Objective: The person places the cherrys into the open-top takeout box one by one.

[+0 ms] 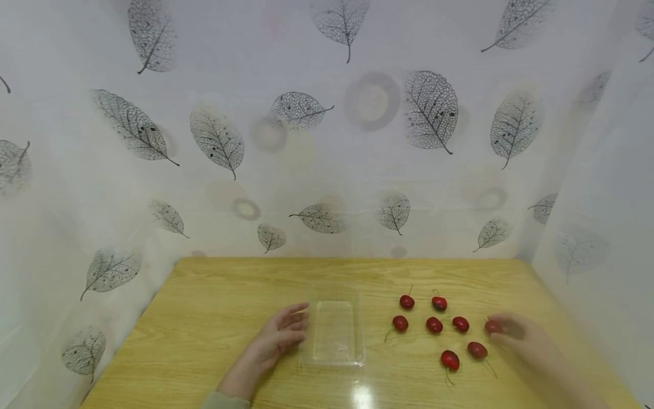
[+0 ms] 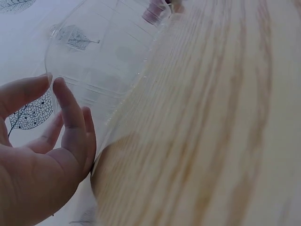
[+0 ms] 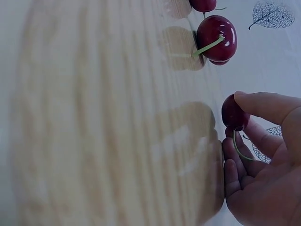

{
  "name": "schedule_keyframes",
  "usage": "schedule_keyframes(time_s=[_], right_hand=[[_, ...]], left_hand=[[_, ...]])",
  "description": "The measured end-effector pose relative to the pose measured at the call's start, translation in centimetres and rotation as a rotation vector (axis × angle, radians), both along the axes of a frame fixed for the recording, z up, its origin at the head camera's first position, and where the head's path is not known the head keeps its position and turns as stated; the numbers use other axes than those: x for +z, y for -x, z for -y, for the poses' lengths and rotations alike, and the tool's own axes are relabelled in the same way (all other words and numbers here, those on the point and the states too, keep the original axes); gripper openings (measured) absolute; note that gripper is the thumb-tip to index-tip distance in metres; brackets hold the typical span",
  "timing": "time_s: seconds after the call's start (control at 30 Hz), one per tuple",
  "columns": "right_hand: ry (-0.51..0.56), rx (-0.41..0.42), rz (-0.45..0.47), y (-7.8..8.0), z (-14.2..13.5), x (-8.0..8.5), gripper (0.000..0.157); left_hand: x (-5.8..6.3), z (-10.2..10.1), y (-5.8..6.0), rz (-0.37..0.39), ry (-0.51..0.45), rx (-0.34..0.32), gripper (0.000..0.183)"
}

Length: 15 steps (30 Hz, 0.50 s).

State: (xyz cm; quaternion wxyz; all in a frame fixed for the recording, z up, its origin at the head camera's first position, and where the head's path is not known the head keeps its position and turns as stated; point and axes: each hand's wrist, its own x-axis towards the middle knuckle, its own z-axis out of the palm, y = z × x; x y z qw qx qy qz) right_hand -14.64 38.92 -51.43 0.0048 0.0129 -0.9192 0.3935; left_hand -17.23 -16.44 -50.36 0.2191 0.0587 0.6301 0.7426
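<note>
A clear plastic box [image 1: 334, 332] stands on the wooden table. My left hand [image 1: 278, 336] is at its left side; in the left wrist view the thumb and a fingertip [image 2: 60, 84] pinch the rim of the box [image 2: 103, 61]. Far to the right, my right hand [image 1: 523, 335] holds a dark red cherry [image 3: 234, 113] between thumb and fingers, low over the tabletop, its green stem hanging toward the palm. Several more stemmed cherries lie loose between the box and my right hand, the nearest being one cherry [image 1: 477, 350] just left of the fingers.
The wooden table [image 1: 214, 307] has a light shine spot near its front. A white leaf-printed sheet [image 1: 327, 170] hangs behind it and along both sides. Loose cherries, such as one cherry [image 1: 400, 324], are spread right of the box.
</note>
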Motion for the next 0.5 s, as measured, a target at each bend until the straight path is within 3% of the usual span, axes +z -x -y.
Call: schedule_keyframes(time_s=[0.17,0.5], right_hand=[[0.066,0.008,0.002,0.1,-0.1,-0.1,0.041],[0.042,-0.015,0.028,0.4,0.8,1.4,0.046]], left_hand=[[-0.2,0.1,0.0,0.001,-0.011,0.000,0.076],[-0.4,0.4,0.1,0.013,-0.021,-0.004,0.074]])
